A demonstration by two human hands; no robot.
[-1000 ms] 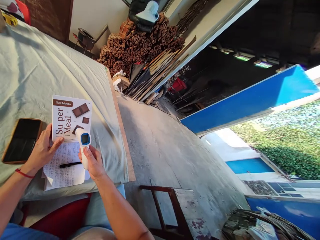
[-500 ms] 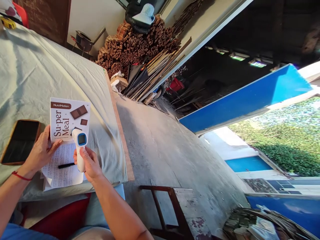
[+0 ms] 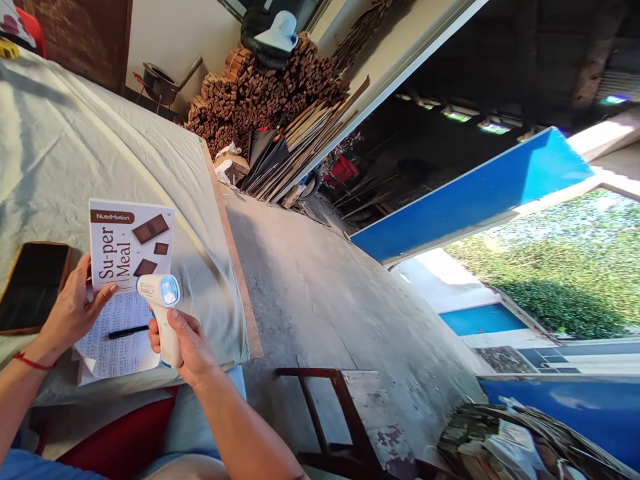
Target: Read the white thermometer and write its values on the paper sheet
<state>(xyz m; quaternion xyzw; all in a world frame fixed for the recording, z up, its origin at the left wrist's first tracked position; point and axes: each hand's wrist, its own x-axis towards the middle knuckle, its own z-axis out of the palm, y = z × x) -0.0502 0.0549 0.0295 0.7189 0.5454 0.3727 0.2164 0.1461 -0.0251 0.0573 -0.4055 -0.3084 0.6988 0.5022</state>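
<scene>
My left hand (image 3: 75, 303) grips the lower left corner of a white box (image 3: 113, 250) printed "NutriMotion Su-per Meal", which stands upright with its front towards me. In my right hand (image 3: 183, 340) is a white and blue infrared thermometer (image 3: 167, 323), held by its handle. Its small screen is lit, and its head overlaps the box's lower right edge. Below the box lie handwritten sheets of paper (image 3: 117, 363) with a black pen (image 3: 129, 331) across them. A phone (image 3: 34, 287) in a brown case rests left of my left hand.
A pale cloth (image 3: 135, 167) covers the table, whose wooden edge (image 3: 233, 253) runs down the right side. Beyond stand stacked firewood (image 3: 265, 100) and a metal pot (image 3: 157, 83). A wooden stool-like frame (image 3: 345, 413) is on the concrete floor, lower right.
My right hand has tilted the thermometer and lowered it slightly, so its head turns left and its screen now glows. More of the box's front shows. The whole view has shifted slightly.
</scene>
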